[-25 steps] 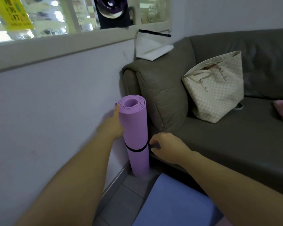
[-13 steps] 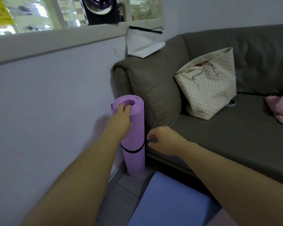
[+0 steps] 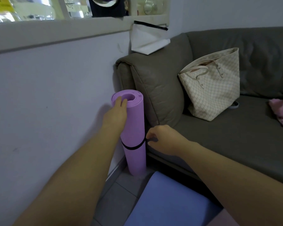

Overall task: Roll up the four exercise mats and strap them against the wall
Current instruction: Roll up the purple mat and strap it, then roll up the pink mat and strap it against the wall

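Wall [image 3: 47, 103] beside sofa [image 3: 162, 82]: rolled purple mat [image 3: 135, 121] upright under my left hand [image 3: 115, 114], fingers [image 3: 119, 101] flat on its rim. Right hand [image 3: 163, 139], fingers curled beside black strap [image 3: 132, 147]; grip unclear.

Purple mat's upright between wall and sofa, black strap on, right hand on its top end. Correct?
Not quite: the head view shows the left hand on the top end of the purple mat; the right hand is lower, beside the black strap.

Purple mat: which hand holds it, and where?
The left hand rests its fingers on the top rim of the purple mat. The right hand curls beside the black strap; whether it pinches it cannot be told.
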Motion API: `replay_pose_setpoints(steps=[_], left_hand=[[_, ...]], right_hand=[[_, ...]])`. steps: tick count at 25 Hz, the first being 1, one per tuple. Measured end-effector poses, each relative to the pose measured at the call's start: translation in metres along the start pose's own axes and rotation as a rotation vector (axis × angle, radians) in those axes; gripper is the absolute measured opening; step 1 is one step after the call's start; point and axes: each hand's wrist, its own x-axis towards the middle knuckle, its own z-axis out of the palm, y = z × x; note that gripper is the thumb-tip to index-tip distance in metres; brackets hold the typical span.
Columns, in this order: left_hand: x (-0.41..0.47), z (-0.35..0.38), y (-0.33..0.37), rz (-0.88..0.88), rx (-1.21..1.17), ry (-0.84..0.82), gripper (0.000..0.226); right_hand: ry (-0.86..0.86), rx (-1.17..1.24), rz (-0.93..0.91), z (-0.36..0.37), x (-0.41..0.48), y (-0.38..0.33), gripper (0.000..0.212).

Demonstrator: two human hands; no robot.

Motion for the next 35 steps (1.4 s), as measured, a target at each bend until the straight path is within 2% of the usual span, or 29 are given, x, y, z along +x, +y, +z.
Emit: replay_pose_setpoints(steps=[2,4,15,21,23,27,32,35], left_hand=[[0.0,0.003,-0.005,-0.018,-0.016,-0.04,0.083],[-0.003,0.005,-0.006,-0.014,-0.042,-0.075,0.09],[-0.02,0.0,-0.008,-0.059,-0.141,-0.058,0.084],[-0.057,-0.005,0.006,-0.046,-0.155,-0.057,0.081],[-0.08,0.001,0.016,-0.027,-0.193,-0.056,0.079],[-0.14,0.033,0.065,0.038,-0.317,-0.16,0.066],[-0.21,0.13,0.157,0.097,-0.435,-0.435,0.043],[-0.249,0.184,0.206,0.126,-0.425,-0.575,0.039]], right_hand=[[-0.005,-0.008,-0.01,0.0,0.0,0.0,0.029],[0.001,-0.015,-0.013,-0.001,-0.002,-0.001,0.028],[0.031,-0.014,-0.002,-0.012,-0.017,-0.003,0.024],[0.033,0.068,0.021,-0.01,-0.042,0.008,0.024],[0.008,0.1,0.072,-0.003,-0.06,0.021,0.024],[-0.039,0.184,0.226,0.019,-0.117,0.062,0.023],[-0.121,0.181,0.49,0.092,-0.23,0.152,0.028],[-0.147,0.124,0.688,0.138,-0.301,0.209,0.036]])
